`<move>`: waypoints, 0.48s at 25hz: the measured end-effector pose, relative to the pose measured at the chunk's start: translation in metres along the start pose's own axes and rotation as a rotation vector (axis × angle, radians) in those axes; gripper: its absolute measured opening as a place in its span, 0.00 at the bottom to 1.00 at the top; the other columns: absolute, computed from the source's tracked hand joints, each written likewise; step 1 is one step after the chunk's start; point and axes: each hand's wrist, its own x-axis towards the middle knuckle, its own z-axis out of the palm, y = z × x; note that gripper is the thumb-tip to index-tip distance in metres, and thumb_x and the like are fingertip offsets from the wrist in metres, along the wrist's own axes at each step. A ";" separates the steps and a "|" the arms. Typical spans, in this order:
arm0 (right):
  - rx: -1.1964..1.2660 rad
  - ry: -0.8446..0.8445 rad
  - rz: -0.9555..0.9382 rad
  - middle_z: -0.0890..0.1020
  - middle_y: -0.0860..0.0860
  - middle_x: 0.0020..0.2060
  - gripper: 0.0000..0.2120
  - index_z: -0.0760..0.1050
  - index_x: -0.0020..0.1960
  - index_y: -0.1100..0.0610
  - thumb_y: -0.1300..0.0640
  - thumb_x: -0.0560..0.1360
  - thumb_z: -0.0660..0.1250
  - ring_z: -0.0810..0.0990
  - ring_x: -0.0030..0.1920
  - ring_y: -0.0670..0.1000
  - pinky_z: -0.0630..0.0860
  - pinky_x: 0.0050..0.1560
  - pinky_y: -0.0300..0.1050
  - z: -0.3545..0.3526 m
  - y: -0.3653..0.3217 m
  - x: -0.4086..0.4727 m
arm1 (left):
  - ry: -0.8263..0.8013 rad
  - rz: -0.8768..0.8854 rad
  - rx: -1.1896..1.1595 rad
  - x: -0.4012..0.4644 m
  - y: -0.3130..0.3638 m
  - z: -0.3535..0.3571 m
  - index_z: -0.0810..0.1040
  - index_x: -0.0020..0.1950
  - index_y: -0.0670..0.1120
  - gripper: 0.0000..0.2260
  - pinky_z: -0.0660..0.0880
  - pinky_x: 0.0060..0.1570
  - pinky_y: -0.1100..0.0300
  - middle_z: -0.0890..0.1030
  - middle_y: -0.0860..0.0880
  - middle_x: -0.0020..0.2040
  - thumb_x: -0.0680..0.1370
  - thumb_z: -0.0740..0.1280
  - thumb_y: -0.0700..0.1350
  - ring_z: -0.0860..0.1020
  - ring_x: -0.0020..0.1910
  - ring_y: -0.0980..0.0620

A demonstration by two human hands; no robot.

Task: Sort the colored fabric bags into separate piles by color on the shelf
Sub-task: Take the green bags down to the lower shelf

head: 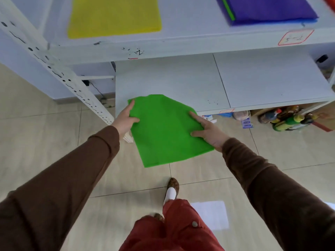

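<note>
1. Left hand (126, 119): brown sleeve, fingers pinched on the left edge of the green bag (166, 131).
2. Right hand (208, 132): fingers spread flat on the bag's right side, thumb on top.
3. Green bag: held flat, far corner over the front left edge of the lower shelf (253, 82), the rest hanging out over the floor.
4. Upper shelf (190, 33): yellow bag (114, 15) lies towards the left; purple pile (268, 9), with a green strip along its left edge, towards the right.
</note>
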 end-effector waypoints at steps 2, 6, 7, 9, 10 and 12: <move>-0.002 0.032 -0.057 0.72 0.54 0.70 0.38 0.61 0.76 0.44 0.70 0.73 0.67 0.82 0.50 0.47 0.80 0.44 0.36 -0.008 -0.018 0.047 | 0.023 0.039 0.041 0.044 0.021 -0.010 0.52 0.80 0.56 0.39 0.54 0.72 0.55 0.54 0.51 0.80 0.77 0.64 0.30 0.54 0.78 0.49; 0.094 0.115 -0.227 0.72 0.50 0.69 0.39 0.61 0.77 0.47 0.72 0.73 0.66 0.83 0.52 0.47 0.81 0.48 0.41 -0.023 -0.076 0.143 | 0.128 0.102 0.011 0.152 0.072 -0.058 0.69 0.72 0.46 0.22 0.73 0.62 0.62 0.74 0.47 0.68 0.78 0.64 0.34 0.76 0.62 0.54; 0.131 0.126 -0.283 0.73 0.49 0.68 0.39 0.61 0.77 0.47 0.71 0.72 0.67 0.83 0.53 0.47 0.81 0.49 0.43 -0.027 -0.088 0.165 | 0.138 0.072 0.041 0.179 0.079 -0.074 0.74 0.64 0.42 0.12 0.74 0.52 0.68 0.77 0.47 0.60 0.81 0.62 0.37 0.79 0.52 0.58; 0.178 0.134 -0.370 0.75 0.46 0.66 0.39 0.61 0.77 0.49 0.71 0.71 0.67 0.83 0.55 0.45 0.81 0.51 0.42 -0.029 -0.095 0.207 | 0.060 -0.011 0.073 0.228 0.075 -0.097 0.74 0.56 0.32 0.12 0.74 0.49 0.68 0.79 0.39 0.54 0.84 0.54 0.37 0.82 0.46 0.59; 0.184 0.132 -0.382 0.75 0.46 0.66 0.39 0.61 0.77 0.50 0.71 0.71 0.67 0.82 0.56 0.45 0.80 0.52 0.42 -0.027 -0.092 0.226 | 0.091 -0.026 0.126 0.250 0.070 -0.105 0.75 0.57 0.29 0.13 0.74 0.55 0.66 0.81 0.38 0.54 0.84 0.55 0.37 0.82 0.50 0.59; 0.171 0.112 -0.338 0.73 0.49 0.69 0.39 0.59 0.78 0.49 0.72 0.73 0.66 0.81 0.57 0.49 0.80 0.53 0.43 -0.016 -0.067 0.269 | 0.179 0.034 0.129 0.284 0.054 -0.106 0.73 0.67 0.37 0.16 0.71 0.65 0.60 0.79 0.46 0.65 0.80 0.64 0.37 0.77 0.62 0.58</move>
